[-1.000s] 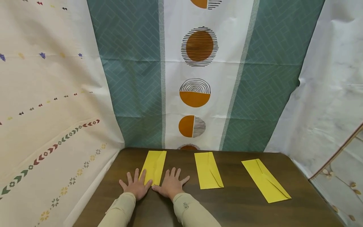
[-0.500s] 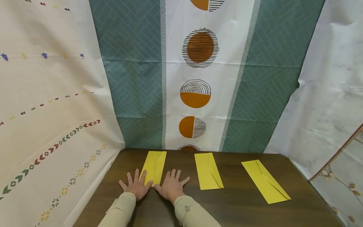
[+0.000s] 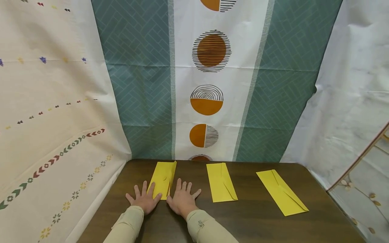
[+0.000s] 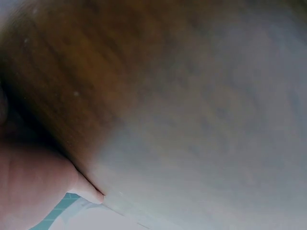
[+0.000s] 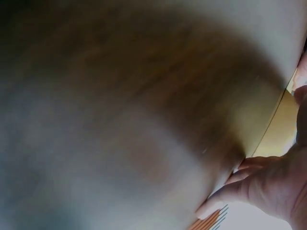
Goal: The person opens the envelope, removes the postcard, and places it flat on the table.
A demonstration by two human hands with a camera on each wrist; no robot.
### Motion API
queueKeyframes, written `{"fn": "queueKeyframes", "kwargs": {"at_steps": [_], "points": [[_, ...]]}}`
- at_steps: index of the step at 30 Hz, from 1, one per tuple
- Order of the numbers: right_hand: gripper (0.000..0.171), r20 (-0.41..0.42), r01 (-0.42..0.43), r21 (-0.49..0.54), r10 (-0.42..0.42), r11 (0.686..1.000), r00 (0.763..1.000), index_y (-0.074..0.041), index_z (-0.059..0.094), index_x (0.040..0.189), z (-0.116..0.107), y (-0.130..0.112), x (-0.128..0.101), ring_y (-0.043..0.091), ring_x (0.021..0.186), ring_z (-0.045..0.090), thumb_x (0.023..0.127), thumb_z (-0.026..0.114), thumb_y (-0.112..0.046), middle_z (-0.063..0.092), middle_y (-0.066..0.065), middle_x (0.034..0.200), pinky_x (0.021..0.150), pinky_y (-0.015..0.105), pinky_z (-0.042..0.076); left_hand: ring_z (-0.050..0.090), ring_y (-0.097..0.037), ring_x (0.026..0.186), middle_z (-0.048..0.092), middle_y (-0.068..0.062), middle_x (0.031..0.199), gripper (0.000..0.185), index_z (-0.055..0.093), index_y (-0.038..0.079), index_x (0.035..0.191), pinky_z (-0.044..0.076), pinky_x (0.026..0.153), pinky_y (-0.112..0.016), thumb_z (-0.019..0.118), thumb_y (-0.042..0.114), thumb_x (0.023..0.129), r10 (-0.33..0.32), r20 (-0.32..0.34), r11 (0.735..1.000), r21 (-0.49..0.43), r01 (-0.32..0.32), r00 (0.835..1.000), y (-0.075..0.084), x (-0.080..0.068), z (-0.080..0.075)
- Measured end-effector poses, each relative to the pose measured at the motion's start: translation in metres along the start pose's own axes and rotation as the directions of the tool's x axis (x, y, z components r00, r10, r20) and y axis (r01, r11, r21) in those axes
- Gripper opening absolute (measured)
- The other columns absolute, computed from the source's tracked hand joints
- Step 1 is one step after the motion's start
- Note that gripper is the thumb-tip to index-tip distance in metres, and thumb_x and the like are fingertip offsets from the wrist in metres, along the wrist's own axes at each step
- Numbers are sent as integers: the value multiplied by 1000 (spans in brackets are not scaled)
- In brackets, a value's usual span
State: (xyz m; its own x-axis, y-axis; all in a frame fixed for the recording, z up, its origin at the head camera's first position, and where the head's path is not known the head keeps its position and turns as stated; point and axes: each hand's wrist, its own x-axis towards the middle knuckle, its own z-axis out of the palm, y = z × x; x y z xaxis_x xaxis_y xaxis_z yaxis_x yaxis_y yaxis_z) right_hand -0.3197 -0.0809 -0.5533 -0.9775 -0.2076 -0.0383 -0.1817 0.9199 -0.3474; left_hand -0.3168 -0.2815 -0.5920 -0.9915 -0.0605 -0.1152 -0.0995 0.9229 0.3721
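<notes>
The leftmost yellow envelope (image 3: 160, 174) lies on the dark wooden table, its long right-hand flap (image 3: 172, 178) raised a little with a narrow gap under it. My left hand (image 3: 144, 201) rests flat with fingers spread, index finger and thumb on the envelope's lower left part. Beside its lower right corner is my right hand (image 3: 184, 202), fingers straight and spread on the table, thumb tip at the flap's edge. In the right wrist view, the yellow envelope (image 5: 279, 127) shows past the right hand (image 5: 268, 184). The left wrist view has part of the left hand (image 4: 36, 184) low against the tabletop.
Two more yellow envelopes lie to the right, a middle one (image 3: 222, 182) and a slanted one (image 3: 281, 192), both with flaps lying flat. Patterned cloths hang behind the table (image 3: 243, 219) and along both sides, close to its edges.
The left envelope's flap has risen along its right edge, opening a gap near the right thumb. The right thumb has shifted slightly right; the left hand stays in place.
</notes>
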Motion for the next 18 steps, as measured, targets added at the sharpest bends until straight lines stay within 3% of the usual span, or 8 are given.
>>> {"fn": "queueKeyframes", "kwargs": {"at_steps": [3,5,11,18], "points": [[79,14,22,-16,-22,1000,1000,-26,22,172,-2,2,-1,47,161,31,105,57,-50,42,22,169,115,88,18,-11,-67,157,3,-29,177,99,24,12,171,-17,109,-90,36,81,101,-7,11,1000,-2,7,1000,4,-3,-4],[74,26,42,-43,-41,998,999,-33,27,171,-2,4,-2,47,161,31,105,57,-47,42,21,169,115,88,19,-11,-67,158,3,-29,177,96,24,12,171,-19,109,-90,37,78,103,-14,19,1000,-7,14,1000,7,-5,-7],[67,35,103,-135,-99,985,994,-26,52,160,-6,17,-4,39,162,33,104,57,-63,39,15,172,118,83,25,-12,-67,157,2,-29,178,93,23,12,171,-19,109,-90,38,75,104,-15,26,1000,-9,16,1000,7,-6,-9],[64,121,271,-218,-249,938,961,-28,48,163,-23,41,-3,32,162,35,107,52,-59,33,-1,176,122,74,30,-10,-68,157,3,-28,178,101,24,14,171,-18,109,-90,32,85,100,-7,27,1000,-9,8,1000,6,-3,-8]]}}
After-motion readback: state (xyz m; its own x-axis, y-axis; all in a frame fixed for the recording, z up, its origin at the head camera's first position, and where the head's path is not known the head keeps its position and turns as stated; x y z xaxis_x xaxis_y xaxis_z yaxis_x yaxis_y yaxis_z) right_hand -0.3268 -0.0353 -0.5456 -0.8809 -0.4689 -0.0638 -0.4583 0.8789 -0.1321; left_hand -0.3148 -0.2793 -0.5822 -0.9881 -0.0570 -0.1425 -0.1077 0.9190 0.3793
